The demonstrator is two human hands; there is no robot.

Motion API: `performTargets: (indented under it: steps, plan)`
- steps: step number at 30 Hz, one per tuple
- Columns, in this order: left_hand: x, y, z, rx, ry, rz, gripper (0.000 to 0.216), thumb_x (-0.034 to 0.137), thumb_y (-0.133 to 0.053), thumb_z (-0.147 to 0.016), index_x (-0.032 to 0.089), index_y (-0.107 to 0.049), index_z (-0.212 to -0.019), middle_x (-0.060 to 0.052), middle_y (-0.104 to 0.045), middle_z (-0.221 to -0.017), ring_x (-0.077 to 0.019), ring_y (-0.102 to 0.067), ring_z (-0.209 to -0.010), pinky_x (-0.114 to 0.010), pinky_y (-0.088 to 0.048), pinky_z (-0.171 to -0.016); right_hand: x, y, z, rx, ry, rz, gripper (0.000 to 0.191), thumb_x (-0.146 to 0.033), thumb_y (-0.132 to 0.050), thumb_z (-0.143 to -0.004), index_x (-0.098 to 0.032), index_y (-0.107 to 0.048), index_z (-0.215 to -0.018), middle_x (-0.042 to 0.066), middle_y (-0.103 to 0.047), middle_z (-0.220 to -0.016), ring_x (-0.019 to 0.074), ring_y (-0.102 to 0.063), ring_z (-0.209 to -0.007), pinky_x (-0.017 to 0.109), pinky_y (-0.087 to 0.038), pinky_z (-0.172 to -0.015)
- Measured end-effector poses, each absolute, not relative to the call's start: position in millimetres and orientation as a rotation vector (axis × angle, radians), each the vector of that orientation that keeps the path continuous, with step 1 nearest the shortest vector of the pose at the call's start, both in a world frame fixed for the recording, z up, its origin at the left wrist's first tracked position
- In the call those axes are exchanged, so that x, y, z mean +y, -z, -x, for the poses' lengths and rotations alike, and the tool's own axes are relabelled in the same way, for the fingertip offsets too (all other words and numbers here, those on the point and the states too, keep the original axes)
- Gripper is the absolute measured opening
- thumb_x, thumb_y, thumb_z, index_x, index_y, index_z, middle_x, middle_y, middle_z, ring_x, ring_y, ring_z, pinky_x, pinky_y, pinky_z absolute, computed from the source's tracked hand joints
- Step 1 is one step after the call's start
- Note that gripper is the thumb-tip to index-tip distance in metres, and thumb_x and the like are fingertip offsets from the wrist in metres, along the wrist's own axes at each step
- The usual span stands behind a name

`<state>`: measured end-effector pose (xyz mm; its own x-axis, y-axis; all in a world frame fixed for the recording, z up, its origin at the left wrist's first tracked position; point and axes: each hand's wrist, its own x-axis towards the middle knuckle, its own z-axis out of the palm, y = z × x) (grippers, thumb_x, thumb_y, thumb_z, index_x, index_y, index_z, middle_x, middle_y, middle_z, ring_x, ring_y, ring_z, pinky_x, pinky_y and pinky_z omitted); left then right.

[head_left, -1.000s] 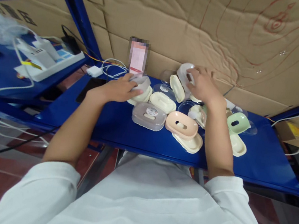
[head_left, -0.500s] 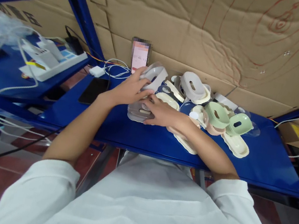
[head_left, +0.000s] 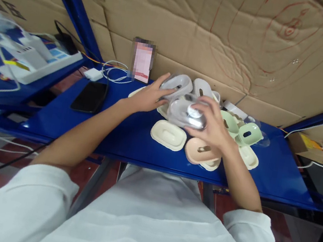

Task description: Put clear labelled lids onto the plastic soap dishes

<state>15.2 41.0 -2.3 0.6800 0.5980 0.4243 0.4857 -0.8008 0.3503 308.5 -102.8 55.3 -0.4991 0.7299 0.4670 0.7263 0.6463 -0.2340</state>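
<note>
My left hand (head_left: pixel 149 96) grips a grey soap-dish piece (head_left: pixel 178 84), held tilted above the blue shelf (head_left: pixel 121 135). My right hand (head_left: pixel 212 126) is closed on a clear grey lidded soap box (head_left: pixel 186 113), lifted off the shelf right beside the left-hand piece. Below them lie a cream tray (head_left: pixel 168 134) and a pink dish (head_left: pixel 200 150). Green dishes (head_left: pixel 250 132) sit to the right, and another grey dish (head_left: pixel 202 87) leans at the back.
A black phone (head_left: pixel 90 96) lies flat at the left of the shelf. A white charger with coiled cable (head_left: pixel 112 72) and an upright card (head_left: pixel 142 60) stand against the cardboard wall (head_left: pixel 214 34). A white power strip (head_left: pixel 34 61) rests on the left shelf.
My right hand has picked the clear grey box up off the shelf and raised it toward the grey piece in my left hand. The view shifted slightly right.
</note>
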Motion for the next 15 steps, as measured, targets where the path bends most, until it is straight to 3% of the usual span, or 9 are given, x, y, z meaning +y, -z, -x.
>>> performTargets:
  steps: [4, 8, 11, 13, 15]
  plan:
    - [22.5, -4.2, -10.6, 0.963, -0.923, -2.728, 0.058, 0.052, -0.036, -0.116, 0.019, -0.057, -0.158, -0.02, -0.023, -0.183, -0.0391, -0.026, -0.17, -0.063, -0.027, -0.136, -86.7, -53.3, -346.5, -2.008, 0.241, 1.419, 0.068, -0.063, -0.071, -0.097, -0.025, -0.056, -0.15, 0.02, -0.045, -0.165, 0.0416, -0.039, -0.159, 0.066, -0.033, -0.131]
    - [-32.3, -21.6, -30.5, 0.744, -0.898, -2.828, 0.054, 0.057, -0.039, -0.115, 0.026, -0.064, -0.152, -0.016, -0.052, -0.167, -0.0356, -0.049, -0.157, -0.061, -0.04, -0.129, -68.3, -38.4, -375.8, -1.785, 0.334, 1.55, 0.072, -0.067, -0.064, -0.1, -0.019, -0.054, -0.153, 0.026, -0.044, -0.165, 0.0378, -0.039, -0.157, 0.059, -0.034, -0.13]
    - [-86.3, -15.9, -57.6, 0.143, -0.763, -2.972, 0.064, 0.072, -0.058, -0.105, 0.034, -0.063, -0.156, -0.013, -0.049, -0.173, -0.0361, -0.045, -0.161, -0.057, -0.039, -0.131, -60.8, -26.7, -384.5, -1.696, 0.316, 1.745, 0.067, -0.062, -0.056, -0.105, -0.016, -0.055, -0.154, 0.027, -0.031, -0.176, 0.0417, -0.028, -0.165, 0.068, -0.029, -0.129]
    - [-113.4, -3.2, -74.0, -0.207, -0.694, -3.087, 0.06, 0.068, -0.062, -0.106, 0.039, -0.061, -0.158, -0.006, -0.046, -0.176, -0.0338, -0.037, -0.167, -0.059, -0.031, -0.137, -59.7, -24.1, -385.9, -1.675, 0.312, 1.837, 0.06, -0.056, -0.052, -0.108, -0.018, -0.056, -0.155, 0.024, -0.024, -0.182, 0.044, -0.021, -0.168, 0.074, -0.023, -0.128]
    - [-126.6, 10.1, -84.2, -0.259, -0.626, -3.175, 0.052, 0.06, -0.067, -0.106, 0.041, -0.064, -0.154, 0.0, -0.05, -0.174, -0.0293, -0.037, -0.168, -0.055, -0.029, -0.14, -62.1, -28.5, -387.6, -1.682, 0.303, 1.827, 0.056, -0.052, -0.05, -0.11, -0.021, -0.057, -0.155, 0.021, -0.025, -0.183, 0.0445, -0.021, -0.167, 0.076, -0.019, -0.127]
